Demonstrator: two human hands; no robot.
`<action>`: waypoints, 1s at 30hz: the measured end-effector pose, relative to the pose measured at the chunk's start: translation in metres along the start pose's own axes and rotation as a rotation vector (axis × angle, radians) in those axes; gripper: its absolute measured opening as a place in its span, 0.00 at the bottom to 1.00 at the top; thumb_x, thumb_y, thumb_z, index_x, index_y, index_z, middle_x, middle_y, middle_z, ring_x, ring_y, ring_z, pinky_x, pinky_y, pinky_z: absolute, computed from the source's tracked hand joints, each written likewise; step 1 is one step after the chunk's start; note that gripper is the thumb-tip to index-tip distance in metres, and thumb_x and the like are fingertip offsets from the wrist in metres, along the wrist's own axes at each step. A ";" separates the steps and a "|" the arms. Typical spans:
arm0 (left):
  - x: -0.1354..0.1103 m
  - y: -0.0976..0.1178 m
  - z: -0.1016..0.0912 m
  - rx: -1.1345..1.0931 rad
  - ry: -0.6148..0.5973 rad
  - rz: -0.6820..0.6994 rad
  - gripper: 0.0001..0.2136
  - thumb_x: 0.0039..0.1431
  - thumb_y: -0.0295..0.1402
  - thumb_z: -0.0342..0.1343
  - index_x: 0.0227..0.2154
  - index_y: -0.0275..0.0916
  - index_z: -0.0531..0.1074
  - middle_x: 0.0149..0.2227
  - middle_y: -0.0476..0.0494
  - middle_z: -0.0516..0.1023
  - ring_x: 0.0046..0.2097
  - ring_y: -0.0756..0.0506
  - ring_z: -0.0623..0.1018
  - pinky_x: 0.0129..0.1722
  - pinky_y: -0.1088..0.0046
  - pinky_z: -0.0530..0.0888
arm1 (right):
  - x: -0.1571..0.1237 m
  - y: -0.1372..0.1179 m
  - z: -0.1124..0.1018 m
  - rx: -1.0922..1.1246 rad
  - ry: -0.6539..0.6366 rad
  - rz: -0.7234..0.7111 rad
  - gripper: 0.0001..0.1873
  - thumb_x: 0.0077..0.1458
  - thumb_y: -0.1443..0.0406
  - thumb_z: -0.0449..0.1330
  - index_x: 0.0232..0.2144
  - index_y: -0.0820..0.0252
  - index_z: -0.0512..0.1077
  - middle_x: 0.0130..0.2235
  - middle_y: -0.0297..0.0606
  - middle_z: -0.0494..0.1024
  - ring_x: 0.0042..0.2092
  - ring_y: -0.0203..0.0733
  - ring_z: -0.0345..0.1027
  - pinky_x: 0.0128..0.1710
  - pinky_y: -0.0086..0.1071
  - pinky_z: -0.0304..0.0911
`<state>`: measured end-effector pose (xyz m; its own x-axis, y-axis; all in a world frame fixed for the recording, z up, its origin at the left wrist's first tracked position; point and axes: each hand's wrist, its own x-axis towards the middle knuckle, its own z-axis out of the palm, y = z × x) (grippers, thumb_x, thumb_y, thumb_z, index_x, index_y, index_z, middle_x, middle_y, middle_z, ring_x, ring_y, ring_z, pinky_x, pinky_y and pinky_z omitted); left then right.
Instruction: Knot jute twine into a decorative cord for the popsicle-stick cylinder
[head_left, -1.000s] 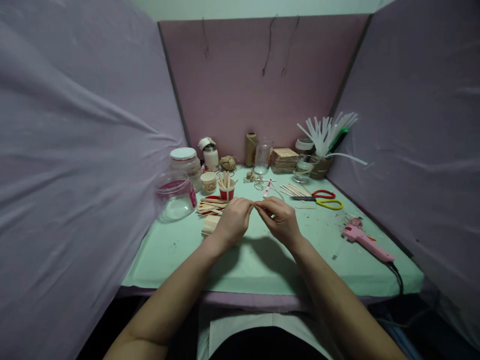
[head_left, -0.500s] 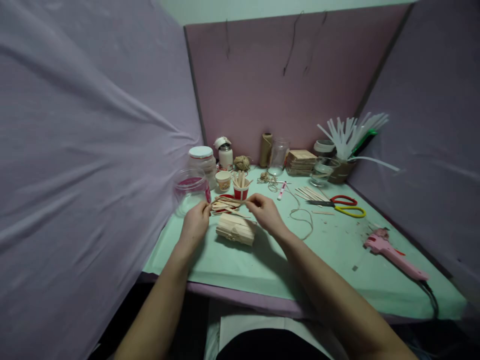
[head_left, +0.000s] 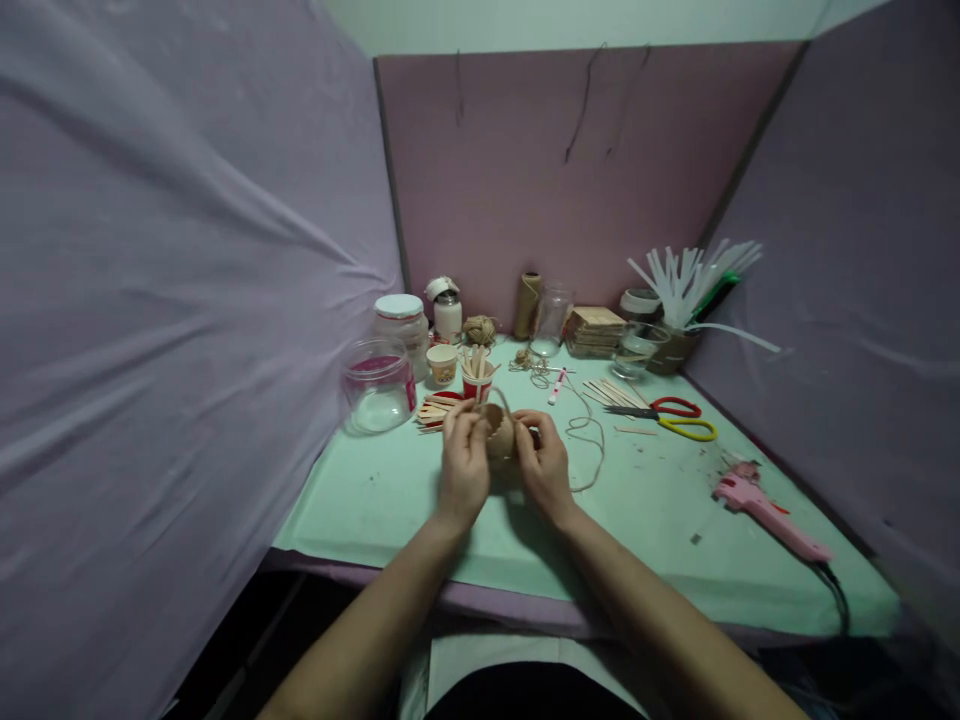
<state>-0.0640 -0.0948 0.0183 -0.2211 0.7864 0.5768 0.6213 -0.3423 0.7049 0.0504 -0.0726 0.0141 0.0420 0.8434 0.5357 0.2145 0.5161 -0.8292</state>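
Both hands are around a hollow cylinder [head_left: 501, 440] faced with pale wooden sticks, its open end tilted toward me. My left hand [head_left: 463, 470] grips the cylinder's left side, fingers curled. On the other side, my right hand [head_left: 546, 465] pinches at the rim; a strand of twine [head_left: 501, 394] arches above the cylinder near the fingers. Whether the right fingertips hold the twine, the rim or both is hard to see. More twine [head_left: 602, 450] trails across the table to the right. Just beyond my hands stands a red cup [head_left: 478, 388] of wooden sticks, with loose craft sticks [head_left: 435, 412] beside it.
Scissors [head_left: 660, 413] and thin sticks [head_left: 611, 392] lie to the right, with a pink glue gun [head_left: 772, 512] nearer the edge. A clear jar [head_left: 379, 395] stands left. At the back are a twine ball [head_left: 480, 330], square wooden pieces [head_left: 595, 332] and a pot of white glue sticks [head_left: 675, 348].
The cylinder has been lifted off the table and turned so its open end shows. My hands have moved closer together around it; the twine stretched between them now loops above the rim.
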 end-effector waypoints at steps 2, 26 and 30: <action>0.010 0.015 0.016 -0.069 -0.033 0.084 0.08 0.63 0.31 0.44 0.32 0.39 0.67 0.52 0.37 0.65 0.57 0.44 0.65 0.55 0.63 0.64 | 0.004 0.011 -0.014 0.029 0.113 0.063 0.08 0.56 0.60 0.51 0.34 0.59 0.65 0.39 0.40 0.72 0.40 0.40 0.66 0.42 0.34 0.61; 0.066 -0.003 -0.006 0.301 -0.324 0.141 0.07 0.58 0.30 0.51 0.31 0.38 0.75 0.31 0.43 0.79 0.33 0.46 0.76 0.34 0.71 0.68 | 0.052 0.033 -0.077 -0.260 0.106 0.132 0.07 0.46 0.62 0.54 0.22 0.59 0.66 0.24 0.33 0.69 0.29 0.37 0.62 0.31 0.30 0.58; 0.061 -0.001 -0.008 0.313 -0.285 0.156 0.07 0.58 0.32 0.52 0.30 0.38 0.74 0.32 0.42 0.79 0.35 0.45 0.76 0.34 0.71 0.68 | 0.045 0.030 -0.083 -0.274 0.102 0.145 0.06 0.47 0.63 0.55 0.22 0.59 0.66 0.23 0.33 0.70 0.28 0.37 0.63 0.31 0.30 0.58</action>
<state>-0.0836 -0.0507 0.0560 0.0817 0.8629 0.4987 0.8382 -0.3302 0.4340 0.1396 -0.0315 0.0270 0.1855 0.8786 0.4400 0.4530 0.3209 -0.8318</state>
